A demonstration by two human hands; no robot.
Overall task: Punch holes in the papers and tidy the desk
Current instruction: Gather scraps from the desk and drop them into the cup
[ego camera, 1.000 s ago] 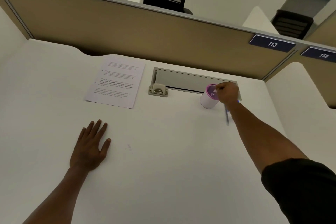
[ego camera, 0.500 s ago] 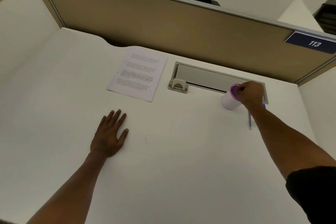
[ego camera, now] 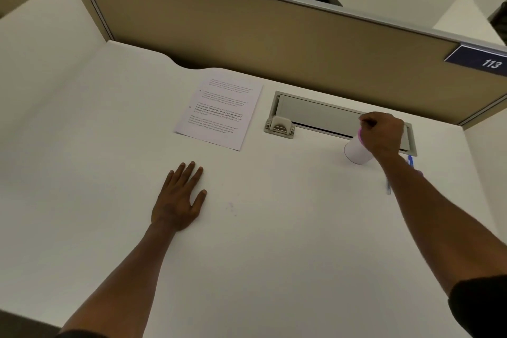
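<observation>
From the head view, the left hand (ego camera: 178,200) is laid flat, fingers straight, on the bench (ego camera: 274,241). The right hand (ego camera: 382,134) is curled over the cup (ego camera: 356,151) at far right; its grip cannot be told. The paper (ego camera: 219,110) lies far, left of the hole punch (ego camera: 279,126).

The round cup (ego camera: 356,151) was white with a pink rim, the pen (ego camera: 410,161) blue, the flat desk (ego camera: 274,228) white, the upright partition panel (ego camera: 247,35) tan.

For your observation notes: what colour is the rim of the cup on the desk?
Pink-purple, on a white cup; seen in the head view.
</observation>
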